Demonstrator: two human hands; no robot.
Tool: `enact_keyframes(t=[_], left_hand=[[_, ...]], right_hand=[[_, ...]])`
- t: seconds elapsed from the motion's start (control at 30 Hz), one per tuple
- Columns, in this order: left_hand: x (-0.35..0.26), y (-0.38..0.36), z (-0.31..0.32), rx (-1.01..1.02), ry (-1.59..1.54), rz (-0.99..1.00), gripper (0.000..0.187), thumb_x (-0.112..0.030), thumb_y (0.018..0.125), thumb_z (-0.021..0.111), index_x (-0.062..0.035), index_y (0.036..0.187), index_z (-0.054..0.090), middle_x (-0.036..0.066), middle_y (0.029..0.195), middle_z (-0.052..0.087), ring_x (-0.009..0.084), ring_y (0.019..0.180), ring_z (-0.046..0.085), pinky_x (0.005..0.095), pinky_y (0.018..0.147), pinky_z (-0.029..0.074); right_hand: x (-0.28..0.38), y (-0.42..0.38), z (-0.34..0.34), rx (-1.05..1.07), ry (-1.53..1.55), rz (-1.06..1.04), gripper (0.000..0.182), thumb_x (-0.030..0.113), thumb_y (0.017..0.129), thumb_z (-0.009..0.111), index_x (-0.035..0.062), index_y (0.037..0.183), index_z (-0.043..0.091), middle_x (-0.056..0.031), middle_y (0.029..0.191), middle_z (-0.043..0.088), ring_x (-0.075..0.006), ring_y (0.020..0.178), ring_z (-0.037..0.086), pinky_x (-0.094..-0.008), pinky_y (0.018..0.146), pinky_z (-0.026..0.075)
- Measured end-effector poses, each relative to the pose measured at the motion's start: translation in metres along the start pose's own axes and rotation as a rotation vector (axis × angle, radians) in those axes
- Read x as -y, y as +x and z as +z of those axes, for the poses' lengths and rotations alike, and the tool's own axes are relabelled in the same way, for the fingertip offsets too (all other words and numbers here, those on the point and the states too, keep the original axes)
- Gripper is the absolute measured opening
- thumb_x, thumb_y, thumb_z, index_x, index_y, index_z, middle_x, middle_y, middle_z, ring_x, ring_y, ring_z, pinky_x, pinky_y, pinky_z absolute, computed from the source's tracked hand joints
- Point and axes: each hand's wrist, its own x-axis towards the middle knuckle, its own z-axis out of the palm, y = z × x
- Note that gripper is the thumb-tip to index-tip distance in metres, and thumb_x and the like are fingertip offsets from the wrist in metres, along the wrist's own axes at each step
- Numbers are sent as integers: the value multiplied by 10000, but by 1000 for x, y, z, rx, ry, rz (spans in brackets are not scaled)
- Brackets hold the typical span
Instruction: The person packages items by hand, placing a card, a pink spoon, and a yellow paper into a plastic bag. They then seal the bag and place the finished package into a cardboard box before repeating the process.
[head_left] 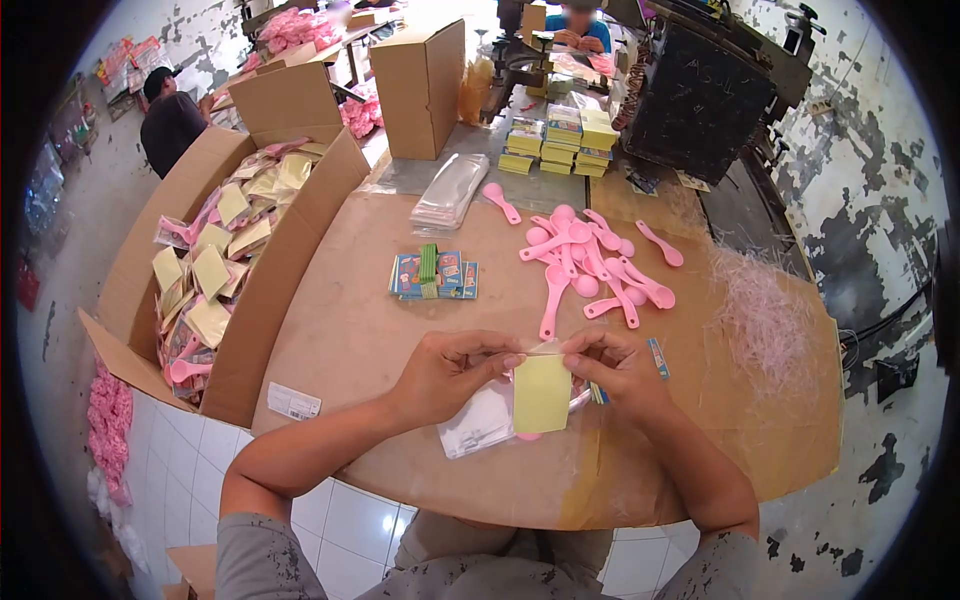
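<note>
A small clear bag with a pale yellow card (541, 394) in it hangs upright between my hands. The left hand (460, 372) pinches its upper left corner, and my right hand (612, 372) pinches the upper right one. Behind and below it lie clear bags (478, 424) and a bit of something pink, partly hidden. Beyond my hands is a heap of pink spoons (575, 250). A banded bundle of blue printed cards (432, 275) rests further left. One small printed card (658, 358) is right of my right hand.
At left stands an open carton (240, 370) full of packed bags. Stacks of cards (560, 140), clear bags (450, 190) and a tall box (420, 90) are at the back. Plastic strips (765, 325) lie right. Two people (172, 125) (585, 32) are further off.
</note>
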Motion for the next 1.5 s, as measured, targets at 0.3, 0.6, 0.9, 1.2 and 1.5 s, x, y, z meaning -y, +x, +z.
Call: enact_keyframes(t=[0.3, 0.6, 0.9, 1.2, 1.5], left_hand=[[-5, 6, -11, 56, -126, -77, 227, -103, 1029, 668, 11, 1213, 736, 98, 1075, 776, 105, 911, 728, 243, 791, 600], [-3, 8, -7, 43, -8, -180, 226, -69, 1008, 692, 51, 1197, 722, 116, 1086, 770, 125, 920, 737, 254, 814, 607], [-4, 9, -8, 63, 23, -144, 254, -113, 1032, 674, 25, 1240, 719, 74, 1076, 773, 72, 879, 719, 231, 777, 600], [-5, 10, -10, 15, -78, -68, 365, -93, 1036, 660, 31, 1374, 606, 87, 1110, 753, 94, 963, 715, 240, 820, 597], [-13, 11, -19, 288, -246, -158, 434, -68, 1000, 700, 6, 1396, 539, 107, 1146, 726, 176, 1000, 729, 320, 846, 611]], right_hand=[[-5, 3, -9, 68, 59, -38, 153, 68, 1013, 662, -17, 1119, 731, -40, 1057, 722, -83, 882, 653, -255, 787, 534], [-2, 3, -5, 54, -55, -1, 178, 33, 1002, 677, -36, 1164, 700, -63, 1063, 734, -97, 939, 687, -248, 821, 555], [-5, 4, -7, 62, -75, -46, 188, 14, 999, 670, -44, 1178, 686, -75, 1101, 727, -117, 1004, 692, -257, 875, 559], [0, -1, -2, 147, -181, -16, 269, 36, 972, 705, -33, 1226, 647, -60, 1038, 726, -126, 901, 692, -285, 821, 559], [21, -10, -12, 196, 66, -51, 249, 55, 981, 716, -29, 1210, 667, -69, 1032, 734, -133, 935, 706, -287, 845, 567]])
